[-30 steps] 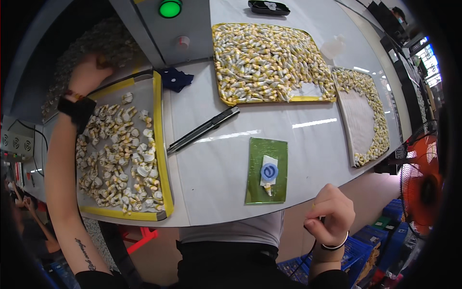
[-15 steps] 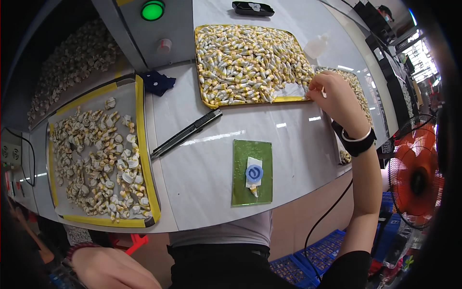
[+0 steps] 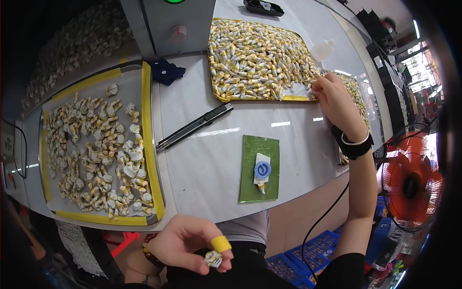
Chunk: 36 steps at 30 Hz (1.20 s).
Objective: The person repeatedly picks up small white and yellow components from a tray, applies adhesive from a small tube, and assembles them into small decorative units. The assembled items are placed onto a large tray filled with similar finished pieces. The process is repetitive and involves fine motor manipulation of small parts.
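Observation:
My left hand (image 3: 185, 243) hovers below the table's front edge and pinches a small white and yellow part (image 3: 212, 259); one finger wears a yellow cot. My right hand (image 3: 335, 103) reaches to the near right corner of the far yellow-rimmed tray (image 3: 288, 98), which is packed with small white and yellow parts; its fingertips touch the parts there, and I cannot tell whether they grip one. A green mat (image 3: 260, 168) with a white piece and a blue round part on it lies at the table's front.
A yellow-edged tray (image 3: 149, 139) at the left holds several loose parts. A black utility knife (image 3: 195, 127) lies mid-table, a dark blue cloth (image 3: 164, 71) behind it. Another tray (image 3: 360, 91) of parts sits at the right. An orange fan (image 3: 409, 183) stands at the right.
My left hand left the far bin, dropped below the table and now shows a small part in its fingers. My right hand rose from below to the far tray's corner and stays there.

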Motion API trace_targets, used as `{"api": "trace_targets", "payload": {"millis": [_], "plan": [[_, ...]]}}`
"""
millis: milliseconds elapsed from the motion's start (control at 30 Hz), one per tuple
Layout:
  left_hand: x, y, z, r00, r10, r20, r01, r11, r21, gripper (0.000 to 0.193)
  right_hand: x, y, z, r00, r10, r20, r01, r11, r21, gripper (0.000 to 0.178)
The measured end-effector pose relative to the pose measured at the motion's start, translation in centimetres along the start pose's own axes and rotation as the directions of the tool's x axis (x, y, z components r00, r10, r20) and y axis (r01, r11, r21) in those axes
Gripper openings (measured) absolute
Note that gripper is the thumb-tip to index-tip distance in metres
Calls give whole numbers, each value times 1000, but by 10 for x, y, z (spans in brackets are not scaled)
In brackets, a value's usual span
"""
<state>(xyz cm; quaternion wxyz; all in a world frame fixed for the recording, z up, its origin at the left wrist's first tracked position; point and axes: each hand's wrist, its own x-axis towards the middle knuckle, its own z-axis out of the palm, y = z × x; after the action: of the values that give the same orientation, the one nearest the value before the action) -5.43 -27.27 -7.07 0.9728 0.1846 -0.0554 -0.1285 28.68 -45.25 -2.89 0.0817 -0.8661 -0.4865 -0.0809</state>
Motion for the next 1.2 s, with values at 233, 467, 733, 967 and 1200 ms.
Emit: {"api": "trace_targets", "payload": {"millis": [233,467,733,967,1200], "plan": [[3,-10,-6,995,61,-85,-62,998,-16,38,-31,-76,-36,1000,17,-11,-10,864,503,17],[13,0,13,946,92,-312,-36,983,180,34,-52,-118,-32,984,-169,54,98,772,628,25],[11,-4,10,929,110,-354,-59,987,149,35,-60,-120,-29,973,-181,141,65,806,589,26],[12,-6,10,921,153,-360,-101,982,159,35,-55,-118,-20,951,-294,91,238,889,391,24],[11,-7,8,912,152,-380,-97,982,161,37,-50,-124,-15,932,-360,48,336,904,264,23]]}}
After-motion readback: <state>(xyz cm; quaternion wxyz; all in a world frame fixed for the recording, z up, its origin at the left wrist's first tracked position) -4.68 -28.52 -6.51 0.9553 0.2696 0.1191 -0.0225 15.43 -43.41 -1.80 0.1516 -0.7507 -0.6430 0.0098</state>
